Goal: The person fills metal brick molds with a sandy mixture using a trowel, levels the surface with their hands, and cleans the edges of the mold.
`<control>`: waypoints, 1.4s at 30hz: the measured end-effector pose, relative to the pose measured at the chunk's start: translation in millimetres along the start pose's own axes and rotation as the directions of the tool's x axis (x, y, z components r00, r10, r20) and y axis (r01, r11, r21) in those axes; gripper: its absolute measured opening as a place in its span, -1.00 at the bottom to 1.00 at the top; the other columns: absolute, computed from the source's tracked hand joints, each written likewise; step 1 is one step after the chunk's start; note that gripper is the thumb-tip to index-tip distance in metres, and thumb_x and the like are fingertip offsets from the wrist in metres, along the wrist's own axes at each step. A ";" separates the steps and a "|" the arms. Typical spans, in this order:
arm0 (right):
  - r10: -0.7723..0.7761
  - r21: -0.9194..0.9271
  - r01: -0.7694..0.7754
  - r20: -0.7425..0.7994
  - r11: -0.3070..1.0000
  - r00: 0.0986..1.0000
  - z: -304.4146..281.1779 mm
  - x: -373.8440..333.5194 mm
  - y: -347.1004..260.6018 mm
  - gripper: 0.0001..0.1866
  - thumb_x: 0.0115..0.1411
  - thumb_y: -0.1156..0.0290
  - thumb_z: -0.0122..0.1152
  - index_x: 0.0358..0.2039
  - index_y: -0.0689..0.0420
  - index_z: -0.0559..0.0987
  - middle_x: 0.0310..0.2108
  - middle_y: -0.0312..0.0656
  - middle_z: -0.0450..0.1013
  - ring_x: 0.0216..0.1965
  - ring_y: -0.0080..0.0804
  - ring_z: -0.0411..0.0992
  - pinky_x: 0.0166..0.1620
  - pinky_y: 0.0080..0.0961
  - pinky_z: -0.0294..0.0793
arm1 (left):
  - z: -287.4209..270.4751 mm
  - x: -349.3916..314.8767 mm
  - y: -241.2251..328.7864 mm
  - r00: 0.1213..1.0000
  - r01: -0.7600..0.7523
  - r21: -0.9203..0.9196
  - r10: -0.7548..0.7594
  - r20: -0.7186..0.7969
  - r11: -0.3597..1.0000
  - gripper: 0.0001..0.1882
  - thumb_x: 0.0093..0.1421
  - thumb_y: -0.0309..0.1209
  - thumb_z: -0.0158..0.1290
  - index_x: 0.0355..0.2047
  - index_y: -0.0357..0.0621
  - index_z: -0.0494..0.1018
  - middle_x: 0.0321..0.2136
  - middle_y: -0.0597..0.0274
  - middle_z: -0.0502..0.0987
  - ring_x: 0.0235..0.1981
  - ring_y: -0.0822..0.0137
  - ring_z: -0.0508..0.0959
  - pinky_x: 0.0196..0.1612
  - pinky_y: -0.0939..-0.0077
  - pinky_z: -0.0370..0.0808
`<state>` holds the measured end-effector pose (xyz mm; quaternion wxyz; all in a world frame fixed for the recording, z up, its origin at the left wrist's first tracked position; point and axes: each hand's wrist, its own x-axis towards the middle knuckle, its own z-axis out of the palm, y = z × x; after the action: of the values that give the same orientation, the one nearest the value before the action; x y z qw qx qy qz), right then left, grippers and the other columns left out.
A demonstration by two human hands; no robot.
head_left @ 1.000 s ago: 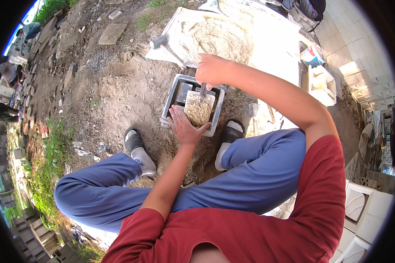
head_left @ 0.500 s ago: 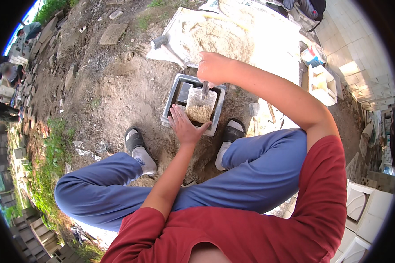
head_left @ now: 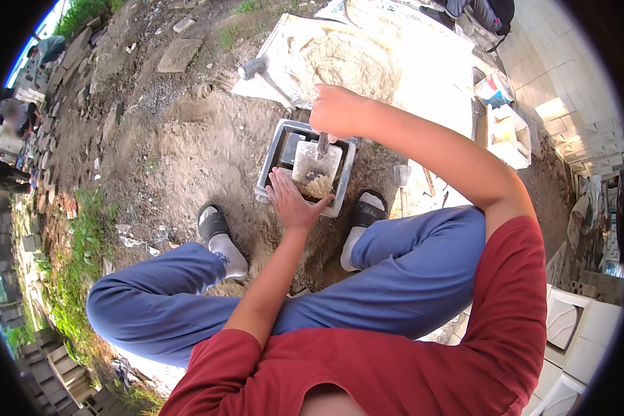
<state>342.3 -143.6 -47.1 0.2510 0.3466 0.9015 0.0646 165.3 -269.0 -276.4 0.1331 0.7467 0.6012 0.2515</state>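
Observation:
Between my feet a grey square mould (head_left: 265, 170) with a dark inside sits on the dirt. My right hand (head_left: 338, 111) is closed around the handle of a trowel, its broad pale blade (head_left: 312, 157) tilted over the mould. Crumbly beige mix (head_left: 319, 186) lies at the blade's near end, close to my left hand. With fingers spread, my left hand (head_left: 295, 201) rests at the near side of the mould and holds nothing. It partly hides that edge of the mould.
A mallet (head_left: 252, 68) lies beyond the mould, beside a white sheet (head_left: 437, 90) bearing a heap of pale mix (head_left: 347, 66). Right of the mould is a small grey-headed tool (head_left: 401, 174). A white container (head_left: 509, 135) stands further right. Other people are at the far left and upper right.
Much of the mix has slid off the trowel blade toward the near side of the mould, baring more of the blade. Both hands have hardly moved.

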 end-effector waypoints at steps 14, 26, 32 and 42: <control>0.035 0.138 -0.032 -0.023 0.990 0.999 12.2 -15.6 18.5 -0.76 -0.02 0.14 0.56 -0.35 -0.09 0.78 -0.36 -0.32 0.69 -0.23 -0.34 0.61 0.16 -0.29 0.32 | 0.4 2.7 -8.4 0.998 -0.052 -0.041 0.052 -0.020 0.998 0.61 -0.20 0.48 0.33 0.46 -0.59 -0.13 0.47 -0.40 0.01 0.54 -0.19 -0.03 0.53 -0.12 -0.11; 0.258 0.191 -0.263 0.052 0.946 0.965 48.9 -50.2 67.5 -0.71 0.03 0.14 0.54 -0.23 -0.08 0.78 -0.33 -0.27 0.66 -0.14 -0.28 0.60 0.20 -0.20 0.27 | -1.4 28.5 -35.1 0.779 -0.572 -0.007 0.546 0.310 0.820 0.19 0.28 0.36 -0.02 0.46 -0.54 -0.05 0.51 -0.31 -0.06 0.57 -0.14 -0.10 0.56 -0.01 -0.17; 0.293 0.196 -0.306 0.093 0.932 0.952 41.0 -52.7 72.4 -0.72 0.07 0.15 0.52 -0.18 -0.17 0.77 -0.28 -0.33 0.68 -0.13 -0.35 0.61 0.17 -0.18 0.32 | -7.1 41.1 -30.8 0.646 -0.695 -0.070 0.664 0.376 0.716 0.03 0.37 0.23 -0.05 0.49 -0.41 -0.03 0.53 -0.21 -0.05 0.57 -0.12 -0.09 0.57 0.02 -0.16; 0.393 0.236 -0.413 0.130 0.880 0.910 40.9 -67.1 78.8 -0.68 0.06 0.14 0.56 -0.17 -0.10 0.75 -0.24 -0.27 0.68 -0.04 -0.29 0.61 0.34 -0.06 0.24 | -20.1 22.2 -38.6 0.610 -0.698 -0.150 0.691 0.388 0.700 -0.06 0.38 0.10 0.00 0.51 -0.32 -0.01 0.54 -0.09 -0.03 0.57 -0.03 -0.05 0.56 0.04 -0.12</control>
<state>451.8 -130.9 -32.2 0.2201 0.5585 0.7996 -0.0162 125.8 -240.3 -274.2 0.1439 0.9572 0.2242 0.1135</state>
